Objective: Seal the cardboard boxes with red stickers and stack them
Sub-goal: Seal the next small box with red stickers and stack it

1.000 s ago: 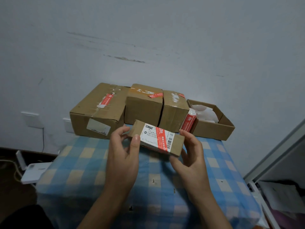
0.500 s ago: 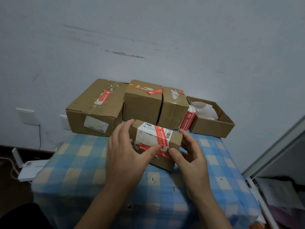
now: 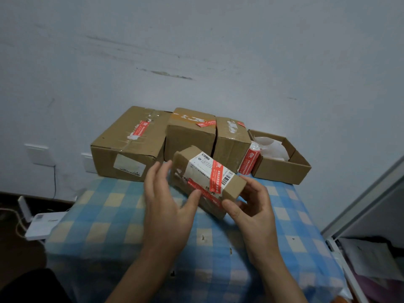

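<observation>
While the small box (image 3: 207,180) sits tilted in front of us over the checked tablecloth (image 3: 109,215), our right hand (image 3: 251,204) grips its right end, fingers curled behind and thumb under the front edge. Our left hand (image 3: 168,206) is mostly flat: fingers straight and a bit spread past the box's left end, thumb tip pressing the front face. We can't tell if the lower corner touches the cloth.

Status as we read it:
- Small box: one red sticker (image 3: 215,176) runs across the white label on top, and a second red strip runs along the front face under our left thumb. Looks like we're rubbing that one down, so sealing here is nearly done (a judgement, not confirmed).
- Back row against the wall: big box (image 3: 129,145), middle box (image 3: 190,136) and third box (image 3: 231,141) stand side by side and touching, each with a red sticker on top. Sealed, we'd say.
- Open box (image 3: 282,165) at the far right has no lid closed and white paper inside. Not sealed.
- Sticker roll (image 3: 249,159) stands between the third box and the open box.

Left to do: finish this strip, deal with the open box, then stack. Nothing is stacked yet; every box in the row sits directly on the cloth.
</observation>
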